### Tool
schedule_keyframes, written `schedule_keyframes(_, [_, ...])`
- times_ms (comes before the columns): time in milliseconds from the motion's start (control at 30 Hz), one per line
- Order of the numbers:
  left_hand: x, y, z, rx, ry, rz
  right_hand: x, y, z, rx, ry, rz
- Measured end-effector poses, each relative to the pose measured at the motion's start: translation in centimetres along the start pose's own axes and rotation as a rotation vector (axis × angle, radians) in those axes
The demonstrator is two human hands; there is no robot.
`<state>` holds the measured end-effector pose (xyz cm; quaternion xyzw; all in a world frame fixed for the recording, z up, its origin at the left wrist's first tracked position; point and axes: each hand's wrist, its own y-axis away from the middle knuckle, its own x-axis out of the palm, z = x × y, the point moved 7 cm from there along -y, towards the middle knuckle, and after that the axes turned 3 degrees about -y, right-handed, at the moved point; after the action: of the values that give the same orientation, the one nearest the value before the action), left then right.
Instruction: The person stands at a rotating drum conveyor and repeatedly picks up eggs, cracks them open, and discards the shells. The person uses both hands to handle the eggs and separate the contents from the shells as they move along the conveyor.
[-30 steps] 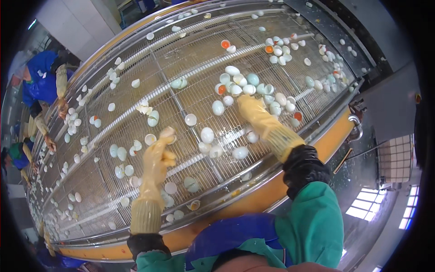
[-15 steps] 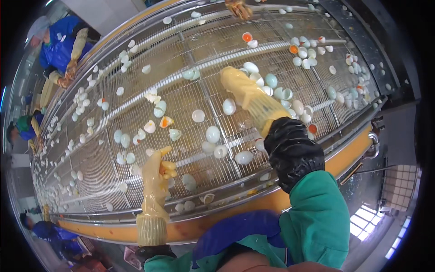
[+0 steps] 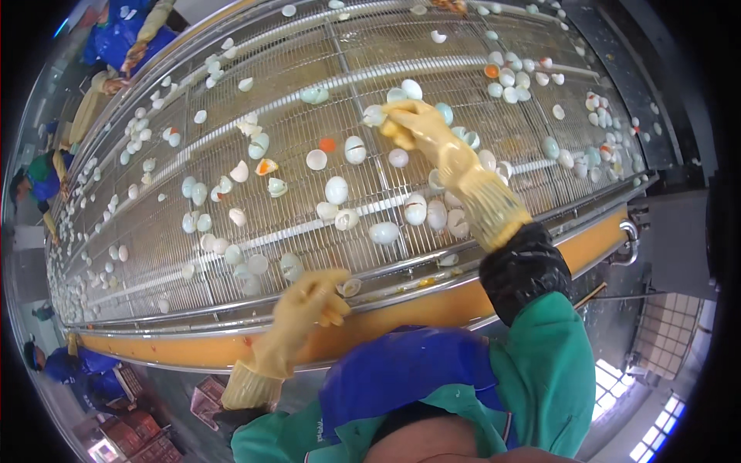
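View from above of a long wire-mesh conveyor belt point(image 3: 309, 100) strewn with pale eggshell halves and a few orange yolks, bordered on the near side by an orange edge rail point(image 3: 540, 262).

Right hand point(image 3: 413, 123): in a yellow rubber glove, stretched far out over the belt, fingers curled together and pinching a white shell half point(image 3: 374, 115) at their tips. The forearm carries a black sleeve guard point(image 3: 525, 270) over a green sleeve point(image 3: 552, 370). Just beside this hand lie a cluster of pale blue-white shells point(image 3: 455, 127) and, nearer the rail, a row of larger shell halves point(image 3: 436, 214).

Left hand point(image 3: 309, 297): also in a yellow glove, blurred, held at the near lip of the belt above the orange rail. Its fingers appear loosely bent; whether anything is gripped cannot be told. A single shell half point(image 3: 349, 287) lies just beside its fingertips, and another pale shell point(image 3: 291, 266) sits near it on the mesh.

Mid-belt: one orange yolk point(image 3: 328, 144) lies free on the mesh; a second rests in a broken shell point(image 3: 267, 167).

Far left of the belt: other workers in blue aprons point(image 3: 116, 35), with yellow-gloved arms point(image 3: 85, 116) reaching onto the belt.
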<state>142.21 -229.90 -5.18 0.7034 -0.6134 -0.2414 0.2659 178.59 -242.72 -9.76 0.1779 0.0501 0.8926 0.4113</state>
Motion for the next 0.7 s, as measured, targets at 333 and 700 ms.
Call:
schedule_keyframes(333, [7.7, 1.4, 0.0, 0.293, -0.505, 0.328, 5.4, 26.3, 0.2, 0.056, 0.624, 0.288])
schedule_keyframes(700, [-4.5, -19.2, -15.5, 0.634, -1.258, -0.707, -6.6, 24.7, 2.2, -0.224, 1.253, -0.277])
